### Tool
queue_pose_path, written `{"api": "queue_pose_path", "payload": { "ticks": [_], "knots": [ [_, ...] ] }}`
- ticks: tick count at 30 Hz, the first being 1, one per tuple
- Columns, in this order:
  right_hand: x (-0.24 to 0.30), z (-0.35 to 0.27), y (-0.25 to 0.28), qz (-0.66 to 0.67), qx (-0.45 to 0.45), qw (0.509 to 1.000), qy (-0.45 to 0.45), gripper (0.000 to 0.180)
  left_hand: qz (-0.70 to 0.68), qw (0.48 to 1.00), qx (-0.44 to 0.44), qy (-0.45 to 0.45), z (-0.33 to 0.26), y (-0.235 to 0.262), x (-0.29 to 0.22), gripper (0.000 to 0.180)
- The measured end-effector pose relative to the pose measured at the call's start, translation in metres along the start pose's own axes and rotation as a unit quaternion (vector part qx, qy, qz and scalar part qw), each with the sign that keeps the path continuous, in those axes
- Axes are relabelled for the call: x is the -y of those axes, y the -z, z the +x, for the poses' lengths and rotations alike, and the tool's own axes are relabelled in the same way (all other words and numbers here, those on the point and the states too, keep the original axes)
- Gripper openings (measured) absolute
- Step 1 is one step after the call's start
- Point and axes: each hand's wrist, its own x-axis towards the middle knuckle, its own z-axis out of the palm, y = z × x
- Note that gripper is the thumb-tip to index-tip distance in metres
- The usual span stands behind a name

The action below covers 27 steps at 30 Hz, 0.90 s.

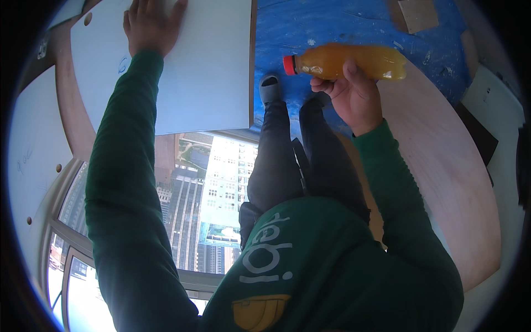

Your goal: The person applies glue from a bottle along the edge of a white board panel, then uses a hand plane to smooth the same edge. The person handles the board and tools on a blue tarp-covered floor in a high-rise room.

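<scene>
My right hand (pixel 357 99) grips a plastic bottle (pixel 348 61) of orange-yellow liquid with a red cap (pixel 289 65). The bottle lies sideways in the hand, its cap toward the left, above the blue floor covering. Up at the top left, my left hand (pixel 152 25) rests on a large white panel (pixel 204 66), fingers spread and pointing away from me. Part of those fingertips is cut off by the picture's upper edge. A small blue pen mark shows on the panel beside my left wrist.
Blue sheeting (pixel 354 25) with pale specks covers the floor around my grey slippers (pixel 270 90). A pale wooden board (pixel 442 166) curves along the right side. More white panels (pixel 36 133) stand at the left. Tall buildings show through a window (pixel 204 193) below the large panel.
</scene>
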Motion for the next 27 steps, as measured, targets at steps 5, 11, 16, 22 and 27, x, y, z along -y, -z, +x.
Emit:
{"api": "queue_pose_path", "payload": {
  "ticks": [5,11,16,22,27],
  "knots": [
    [0.007,0.003,-0.008,-0.052,-0.014,0.998,0.025,0.052,-0.001,1.000,-0.005,-0.009,-0.003,0.000,0.001,0.069],
    [0.012,0.022,-0.013,-0.067,0.044,0.996,0.048,0.061,-0.022,1.000,-0.001,-0.001,-0.002,0.003,0.003,0.069],
    [0.011,0.025,-0.022,0.005,0.060,0.998,0.027,0.050,-0.021,1.000,0.018,0.016,-0.005,0.005,0.002,0.070],
    [-0.009,0.031,-0.007,0.029,0.111,0.993,0.010,0.062,-0.011,0.999,0.036,0.032,0.001,0.017,-0.006,0.071],
    [-0.042,0.023,0.015,0.121,0.054,0.991,0.001,0.052,0.026,0.999,0.019,0.016,-0.001,0.009,-0.005,0.067]
  ]
}}
